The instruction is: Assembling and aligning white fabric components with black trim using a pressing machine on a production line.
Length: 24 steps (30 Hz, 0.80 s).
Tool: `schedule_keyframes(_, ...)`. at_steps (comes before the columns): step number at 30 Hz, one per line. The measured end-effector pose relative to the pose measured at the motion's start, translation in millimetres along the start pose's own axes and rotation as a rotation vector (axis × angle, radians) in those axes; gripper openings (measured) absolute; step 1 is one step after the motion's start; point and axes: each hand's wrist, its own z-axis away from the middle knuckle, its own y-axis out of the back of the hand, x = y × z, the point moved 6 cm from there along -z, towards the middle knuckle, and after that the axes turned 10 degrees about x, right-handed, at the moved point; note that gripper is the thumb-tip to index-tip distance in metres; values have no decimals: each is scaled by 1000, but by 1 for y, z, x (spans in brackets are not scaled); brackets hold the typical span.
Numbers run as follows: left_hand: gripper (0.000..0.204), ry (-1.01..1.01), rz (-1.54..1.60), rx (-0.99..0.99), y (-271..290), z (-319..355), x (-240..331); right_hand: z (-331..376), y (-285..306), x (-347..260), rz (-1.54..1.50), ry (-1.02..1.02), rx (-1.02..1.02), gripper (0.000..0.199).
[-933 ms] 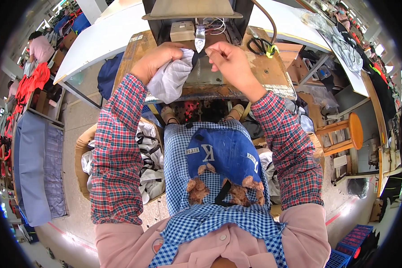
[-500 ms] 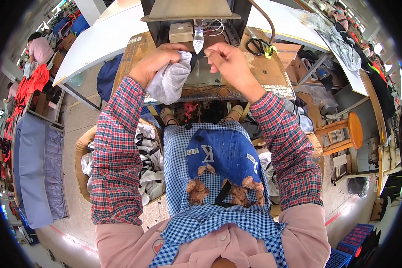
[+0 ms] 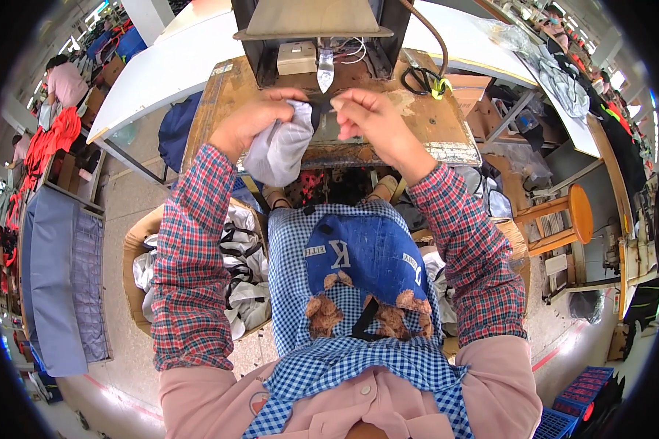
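Observation:
My left hand (image 3: 255, 123) grips a white, finely striped piece of fabric (image 3: 280, 155) with a black edge, bunched and hanging over the front of the worn wooden bench (image 3: 447, 135). From its upper corner a dark strip (image 3: 321, 98) runs toward my right hand (image 3: 377, 124). The right thumb and index finger are pinched together; what lies between the tips is too small to make out. Just beyond both hands, a pointed metal tip (image 3: 325, 75) hangs from the machine (image 3: 311, 28).
Black-handled scissors (image 3: 420, 79) lie at the bench's right side. A cardboard box (image 3: 134, 245) of white and black fabric pieces stands left of my lap, with more pieces to the right. A wooden stool (image 3: 580, 212) stands farther right. White tables flank the bench.
Both hands have drawn back from the metal tip toward me, bringing the striped fabric along. The left hand keeps its grip, and the right fingers stay pinched.

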Motion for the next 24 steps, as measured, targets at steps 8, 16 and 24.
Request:
schedule_keyframes(8,37,179,196,-205,-37,55,-22,54,-41,15,-285,-144,-144,26)
schedule_keyframes(16,53,-757,-847,398,-62,124,34,65,-37,27,-210,-192,16,21)
schedule_keyframes(24,46,-556,-860,293,-72,129,22,76,-41,20,-6,-107,-102,28)
